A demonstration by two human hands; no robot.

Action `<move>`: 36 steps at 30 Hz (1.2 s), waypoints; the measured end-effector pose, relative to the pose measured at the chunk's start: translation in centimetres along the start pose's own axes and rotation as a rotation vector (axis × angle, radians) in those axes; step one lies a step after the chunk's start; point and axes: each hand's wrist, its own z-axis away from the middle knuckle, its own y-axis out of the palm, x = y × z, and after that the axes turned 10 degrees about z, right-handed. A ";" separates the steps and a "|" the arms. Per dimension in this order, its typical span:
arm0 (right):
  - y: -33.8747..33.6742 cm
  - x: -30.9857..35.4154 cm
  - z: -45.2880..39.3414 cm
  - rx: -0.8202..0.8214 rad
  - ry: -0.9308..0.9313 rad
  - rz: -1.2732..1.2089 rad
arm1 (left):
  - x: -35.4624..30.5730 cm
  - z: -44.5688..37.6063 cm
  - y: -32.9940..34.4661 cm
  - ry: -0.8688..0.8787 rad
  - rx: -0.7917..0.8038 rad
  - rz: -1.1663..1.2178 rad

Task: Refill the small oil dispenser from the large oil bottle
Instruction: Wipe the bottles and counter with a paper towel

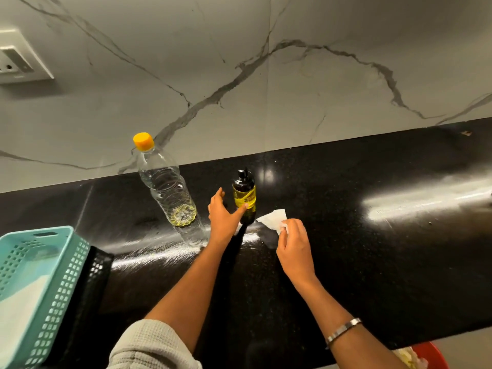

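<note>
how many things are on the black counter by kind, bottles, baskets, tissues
bottles: 2, the large oil bottle with the orange cap and the small oil dispenser
baskets: 2, the teal basket and the black basket beside it
tissues: 1, the white tissue pinched by the right hand
total: 5

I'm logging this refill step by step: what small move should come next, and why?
Probably close the left hand round the dispenser to steady it for wiping. The open fingers just reach its side, the right hand pinches a tissue beside it, and the nearly empty bottle stands capped, so pouring looks done.
</note>
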 end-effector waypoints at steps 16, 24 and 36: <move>6.8 6.4 2.7 0.399 -0.304 0.320 | 3.5 11.7 -14.5 0.133 -0.359 -0.221; 9.1 13.8 10.1 0.796 -0.706 0.290 | 5.1 13.3 -18.1 0.032 -0.481 -0.365; 3.1 3.1 4.8 0.425 -0.047 0.437 | 5.4 13.7 -17.1 -0.008 -0.431 -0.435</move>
